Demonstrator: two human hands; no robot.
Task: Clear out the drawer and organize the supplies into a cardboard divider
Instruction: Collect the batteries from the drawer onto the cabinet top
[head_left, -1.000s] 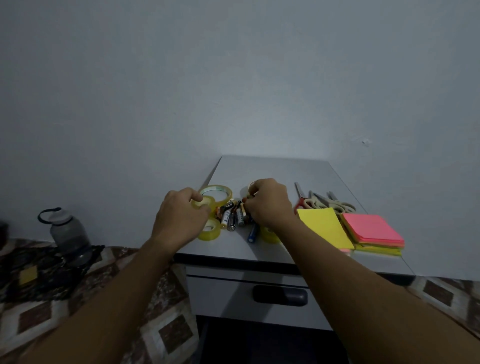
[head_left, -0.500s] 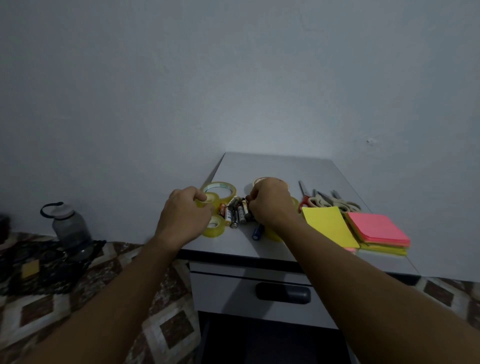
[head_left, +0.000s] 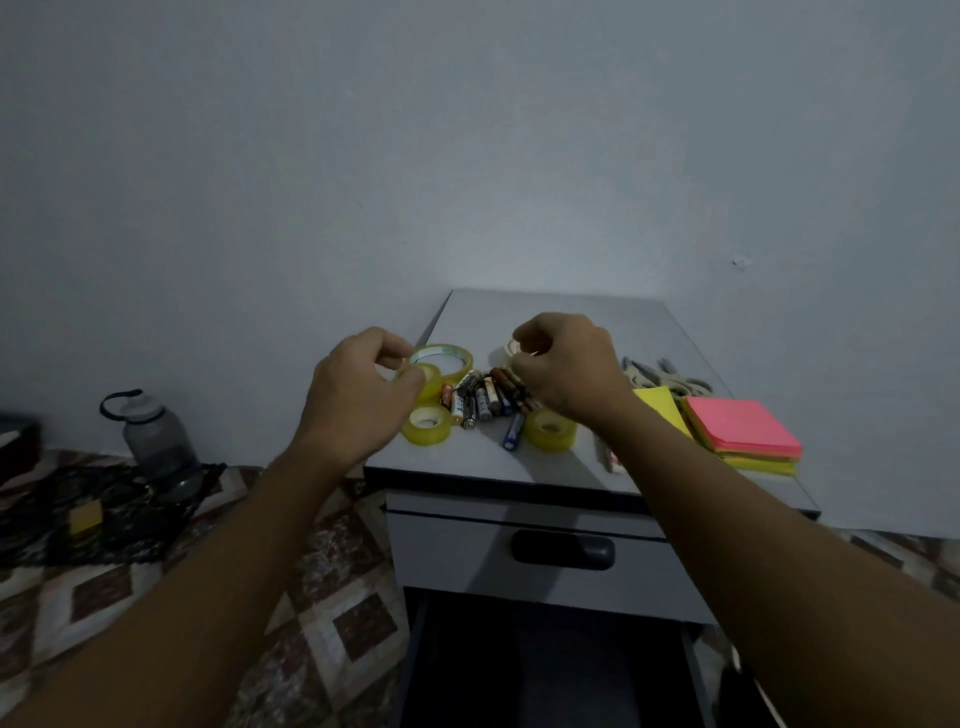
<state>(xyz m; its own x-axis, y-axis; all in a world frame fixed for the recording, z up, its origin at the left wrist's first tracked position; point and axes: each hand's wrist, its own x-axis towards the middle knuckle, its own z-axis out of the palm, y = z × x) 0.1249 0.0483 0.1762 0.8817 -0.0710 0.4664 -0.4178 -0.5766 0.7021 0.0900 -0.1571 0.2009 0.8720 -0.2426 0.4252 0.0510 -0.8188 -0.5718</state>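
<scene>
Risen off batteries (head_left: 483, 400): left hand (head_left: 358, 395), right hand (head_left: 569, 364); drawer (head_left: 413, 665) open, dark.

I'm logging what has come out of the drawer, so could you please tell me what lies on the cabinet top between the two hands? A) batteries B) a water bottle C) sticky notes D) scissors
A: a cluster of batteries lies on the cabinet top between the left hand and the right hand.

Grey cabinet (head_left: 545, 322) is standing against a bare wall (head_left: 467, 156) in dim light, patterned floor (head_left: 322, 597) spreading left.
</scene>
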